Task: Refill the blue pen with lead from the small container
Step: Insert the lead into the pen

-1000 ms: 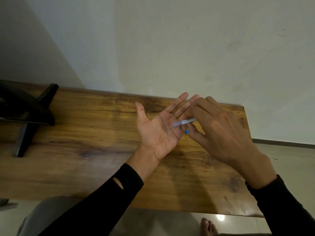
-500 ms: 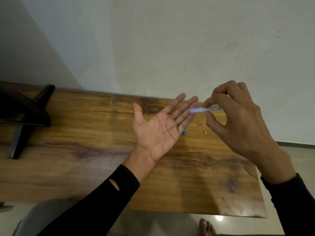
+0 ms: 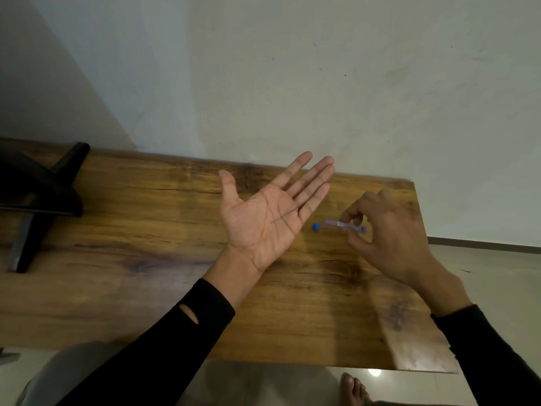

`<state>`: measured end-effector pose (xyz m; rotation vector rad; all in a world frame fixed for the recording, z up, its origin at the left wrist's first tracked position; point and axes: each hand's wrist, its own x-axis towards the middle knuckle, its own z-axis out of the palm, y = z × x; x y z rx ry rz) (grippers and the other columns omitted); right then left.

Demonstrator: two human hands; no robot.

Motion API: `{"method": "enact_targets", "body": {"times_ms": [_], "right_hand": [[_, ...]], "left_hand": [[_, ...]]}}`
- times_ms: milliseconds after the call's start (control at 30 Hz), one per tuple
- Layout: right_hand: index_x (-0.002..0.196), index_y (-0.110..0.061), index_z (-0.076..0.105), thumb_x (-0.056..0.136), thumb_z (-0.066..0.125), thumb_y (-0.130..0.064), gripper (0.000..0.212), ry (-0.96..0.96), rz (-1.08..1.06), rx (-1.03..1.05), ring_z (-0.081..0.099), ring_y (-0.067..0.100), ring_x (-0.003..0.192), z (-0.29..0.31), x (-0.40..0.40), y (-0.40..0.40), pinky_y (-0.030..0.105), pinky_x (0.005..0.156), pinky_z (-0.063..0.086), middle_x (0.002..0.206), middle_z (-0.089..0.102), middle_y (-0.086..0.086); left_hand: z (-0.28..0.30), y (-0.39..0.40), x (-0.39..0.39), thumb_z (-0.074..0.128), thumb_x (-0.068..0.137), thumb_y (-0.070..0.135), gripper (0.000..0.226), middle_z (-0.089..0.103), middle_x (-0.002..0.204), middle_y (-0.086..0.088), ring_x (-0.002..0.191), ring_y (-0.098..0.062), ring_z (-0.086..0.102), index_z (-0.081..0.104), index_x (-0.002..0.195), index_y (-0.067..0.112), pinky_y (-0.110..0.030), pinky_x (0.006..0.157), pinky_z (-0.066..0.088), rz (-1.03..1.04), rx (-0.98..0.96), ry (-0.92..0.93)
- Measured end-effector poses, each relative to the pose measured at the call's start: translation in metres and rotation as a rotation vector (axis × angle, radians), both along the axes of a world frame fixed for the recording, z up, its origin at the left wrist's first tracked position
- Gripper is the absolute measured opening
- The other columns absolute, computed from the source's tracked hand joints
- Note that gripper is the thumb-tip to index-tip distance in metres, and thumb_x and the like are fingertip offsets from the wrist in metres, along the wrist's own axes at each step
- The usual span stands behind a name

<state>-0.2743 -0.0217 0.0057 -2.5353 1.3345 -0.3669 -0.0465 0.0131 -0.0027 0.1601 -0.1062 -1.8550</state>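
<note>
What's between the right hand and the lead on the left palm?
Nothing visible. The lead lies bare on the open left hand; the right hand is off to the side, pinching the small container over the table.

A plain room at home, it seems: a wooden table [image 3: 146, 259] against a bare pale wall [image 3: 292, 83], tiled floor [image 3: 483, 259], a bare foot [image 3: 354, 389].

Dim, soft focus, wide-angle warp, glare on floor [image 3: 374, 372].

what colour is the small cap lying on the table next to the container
Blue. The cap lies on the wooden table, seen in the head view.
</note>
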Motion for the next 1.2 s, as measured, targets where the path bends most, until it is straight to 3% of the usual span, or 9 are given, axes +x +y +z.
{"method": "enact_targets", "body": {"times_ms": [67,367,467,600,667,767,833,1033,1200], "right_hand": [[0.093,-0.022,0.069,0.085,0.08,-0.016,0.016,0.062,0.037,0.025,0.044,0.013,0.085,-0.011,0.001,0.003,0.015,0.066,0.026,0.088,0.06,-0.009],[0.102,-0.02,0.069,0.088,0.074,-0.023,0.015,0.178,0.078,0.056,0.043,0.013,0.09,-0.023,0.006,0.006,0.03,0.072,0.036,0.098,0.068,-0.001],[0.104,-0.015,0.072,0.089,0.076,-0.015,0.016,0.027,0.027,-0.03,0.048,0.016,0.088,-0.001,0.006,0.004,0.031,0.071,0.039,0.09,0.066,-0.002],[0.1,-0.014,0.07,0.09,0.071,-0.015,0.01,-0.234,0.08,-0.18,0.044,0.016,0.089,0.041,0.026,0.009,0.018,0.081,0.033,0.091,0.058,-0.007],[0.104,-0.015,0.07,0.092,0.069,-0.019,0.013,-0.176,0.173,-0.176,0.043,0.019,0.095,0.052,0.043,0.018,0.025,0.083,0.035,0.101,0.06,-0.004],[0.109,-0.015,0.072,0.095,0.069,-0.022,0.016,-0.015,0.23,-0.125,0.046,0.027,0.105,0.052,0.061,0.032,0.044,0.088,0.044,0.114,0.061,0.006],[0.109,-0.014,0.072,0.095,0.066,-0.023,0.017,0.044,0.239,-0.115,0.043,0.028,0.108,0.05,0.066,0.036,0.049,0.092,0.043,0.118,0.059,0.009],[0.104,-0.015,0.071,0.094,0.062,-0.025,0.017,0.083,0.218,-0.099,0.035,0.025,0.108,0.048,0.069,0.036,0.049,0.091,0.037,0.113,0.053,0.008],[0.098,-0.015,0.067,0.098,0.06,-0.023,0.011,0.133,0.234,-0.107,0.04,0.029,0.108,0.047,0.074,0.035,0.05,0.086,0.036,0.111,0.053,0.007]], "left_hand": [[0.0,0.001,-0.001,0.024,0.084,0.103,0.136,0.022,0.177,-0.033,0.168,-0.041,0.018,0.024,0.17,-0.002,-0.046,0.136,0.017,-0.005,0.003,-0.013],[0.0,0.001,-0.004,0.02,0.083,0.104,0.137,0.025,0.176,-0.033,0.168,-0.041,0.021,0.025,0.17,-0.002,-0.046,0.139,0.014,-0.023,0.01,-0.047],[0.002,0.002,-0.006,0.018,0.083,0.104,0.137,0.027,0.175,-0.034,0.167,-0.041,0.022,0.025,0.17,-0.002,-0.046,0.139,0.013,-0.017,0.016,-0.084],[0.001,0.002,-0.011,0.017,0.083,0.104,0.136,0.031,0.173,-0.034,0.164,-0.04,0.03,0.027,0.17,-0.001,-0.047,0.136,0.019,-0.022,0.027,-0.15],[0.0,0.005,-0.015,0.016,0.083,0.104,0.136,0.031,0.174,-0.032,0.158,-0.038,0.035,0.032,0.169,0.0,-0.047,0.135,0.019,-0.032,0.045,-0.209],[-0.002,0.009,-0.017,0.018,0.082,0.105,0.136,0.017,0.18,-0.027,0.168,-0.038,0.018,0.039,0.166,0.0,-0.05,0.14,0.002,-0.059,0.068,-0.238],[-0.002,0.011,-0.019,0.018,0.081,0.106,0.136,0.02,0.179,-0.028,0.171,-0.041,0.011,0.041,0.165,0.001,-0.053,0.139,-0.002,-0.081,0.057,-0.247],[-0.004,0.012,-0.021,0.016,0.082,0.105,0.136,0.022,0.178,-0.031,0.17,-0.046,0.005,0.039,0.166,0.001,-0.057,0.137,-0.007,-0.128,0.034,-0.243],[-0.004,0.015,-0.019,0.016,0.083,0.104,0.134,0.03,0.175,-0.032,0.168,-0.045,0.021,0.038,0.167,0.001,-0.056,0.139,0.008,-0.152,0.028,-0.162]]}}
